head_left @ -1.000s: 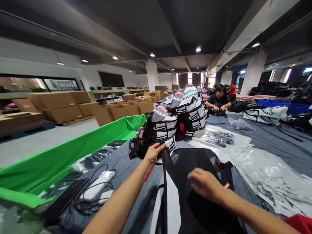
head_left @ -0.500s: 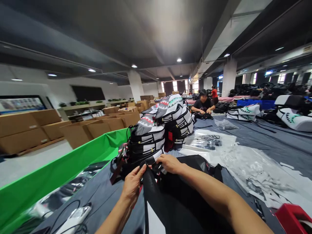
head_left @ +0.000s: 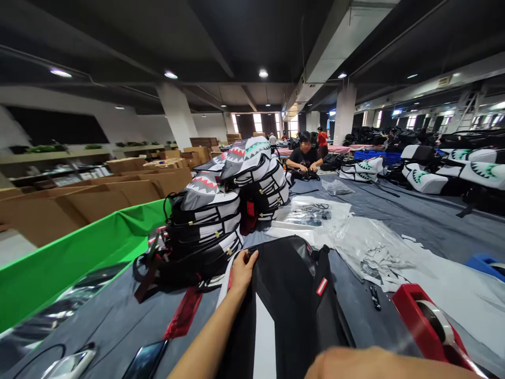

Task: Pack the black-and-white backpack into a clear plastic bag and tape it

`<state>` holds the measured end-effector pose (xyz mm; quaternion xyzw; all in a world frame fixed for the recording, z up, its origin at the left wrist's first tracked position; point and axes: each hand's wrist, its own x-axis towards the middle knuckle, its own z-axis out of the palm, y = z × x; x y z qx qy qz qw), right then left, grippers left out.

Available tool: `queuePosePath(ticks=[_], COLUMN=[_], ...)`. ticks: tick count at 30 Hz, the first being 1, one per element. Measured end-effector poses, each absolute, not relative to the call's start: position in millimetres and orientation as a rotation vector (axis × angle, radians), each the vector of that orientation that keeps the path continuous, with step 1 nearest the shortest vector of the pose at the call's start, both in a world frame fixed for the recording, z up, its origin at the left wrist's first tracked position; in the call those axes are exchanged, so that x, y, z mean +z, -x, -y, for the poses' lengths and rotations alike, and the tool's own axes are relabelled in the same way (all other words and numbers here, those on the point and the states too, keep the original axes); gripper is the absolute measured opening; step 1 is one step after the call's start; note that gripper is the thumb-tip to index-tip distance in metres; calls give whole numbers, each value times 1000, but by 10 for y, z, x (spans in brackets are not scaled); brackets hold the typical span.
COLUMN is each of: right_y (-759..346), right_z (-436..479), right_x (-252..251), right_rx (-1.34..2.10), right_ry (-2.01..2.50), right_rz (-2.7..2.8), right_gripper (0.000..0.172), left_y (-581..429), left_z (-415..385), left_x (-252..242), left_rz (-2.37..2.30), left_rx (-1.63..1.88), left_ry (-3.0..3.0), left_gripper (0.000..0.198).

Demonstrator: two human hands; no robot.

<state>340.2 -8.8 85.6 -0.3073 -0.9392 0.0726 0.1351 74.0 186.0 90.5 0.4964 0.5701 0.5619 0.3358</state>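
The black backpack (head_left: 294, 300) lies on the gray surface (head_left: 369, 329). At its upper-left edge, the left hand (head_left: 241, 272) grips it between closed fingers; at its near end, the right hand (head_left: 351, 364) blurs, finger state unclear.

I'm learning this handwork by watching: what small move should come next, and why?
Probably bring the right hand up to steady the black backpack with a white panel: the left hand grips near its upper left edge, while the right is low, at the picture's bottom, leaving the upper right side unsupported by either hand.
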Motion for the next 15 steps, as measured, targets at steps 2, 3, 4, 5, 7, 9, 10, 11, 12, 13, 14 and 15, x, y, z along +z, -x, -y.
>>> queuePosePath(ticks=[2, 3, 4, 5, 7, 9, 10, 11, 12, 13, 14, 15], right_y=[-3661, -3778, -3883, -3971, -4076, -4076, -4043, -3999, -3951, -3905, -3867, -3839], right_z=[-256, -492, -749, -1012, -1490, -1838, -1953, -2030, -2072, -2082, -2062, -2018], right_x=[1206, 1354, 1462, 1520, 1492, 1352, 1282, 1230, 1206, 1210, 1240, 1288], right_rx=[582, 594, 522, 458, 440, 509, 550, 576, 578, 557, 520, 480], right_ry=[928, 1121, 1342, 1576, 1870, 1974, 1970, 1955, 1926, 1881, 1828, 1777], right_rz=[2514, 2326, 2130, 1939, 1698, 1613, 1607, 1599, 1591, 1583, 1575, 1571], right_gripper=[20, 30, 34, 32, 35, 37, 36, 35, 34, 32, 29, 27], left_y=[-766, -773, -781, -795, -855, -976, -1061, -1161, -1275, -1400, -1532, -1666], left_z=[-1894, -1906, -1916, -1922, -1931, -1939, -1945, -1952, -1961, -1971, -1983, -1995], left_x=[869, 875, 896, 927, 1004, 1075, 1099, 1114, 1117, 1111, 1096, 1074], left_rz=[-1569, -1599, -1628, -1657, -1698, -1639, -1567, -1475, -1380, -1291, -1216, -1152], left_rx=[1519, 1540, 1559, 1566, 1523, 1358, 1252, 1155, 1071, 1001, 949, 906], left_ry=[-1384, -1415, -1458, -1532, -1789, -2132, -2272, -2367, -2432, -2479, -2513, -2540], left_gripper=[45, 44, 45, 47, 46, 37, 31, 27, 24, 23, 26, 29])
